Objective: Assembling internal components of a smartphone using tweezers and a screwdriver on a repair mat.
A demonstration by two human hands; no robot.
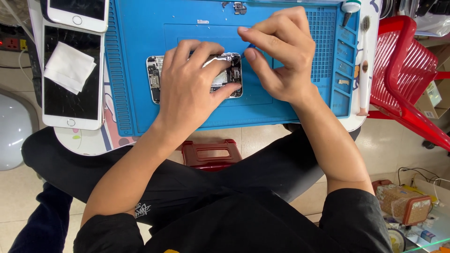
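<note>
Blue silicone mat (140, 70) covers most of the desk (89, 143), and off its left edge sit two white phones: one (77, 10) only half in view at the top, the other (72, 75) with a cracked dark screen and a folded white wipe (69, 66) lying on it.

Middle of the mat is the opened phone (154, 77), back shell up with its insides showing. It lies flat with its long axis running left to right across the mat. Can't tell which end is the top, since the hand hides most of it.

The left hand (187, 89) is spread over it, fingers curled down onto the top edge and thumb pressing the near edge by the right end, so it's pinning the phone rather than lifting it.

The right hand (281, 51) hovers just right of the phone, thumb and fingertips pinched together on something small and blue. Too tiny to say what it is.

My worry: those loose little metal bits (203, 21) on the mat get flicked away by a sleeve, or the pinched tool slips and gouges a connector if the left hand's hold shifts.

Far right there's a white brush (364, 70) and a red plastic basket (398, 61).
</note>
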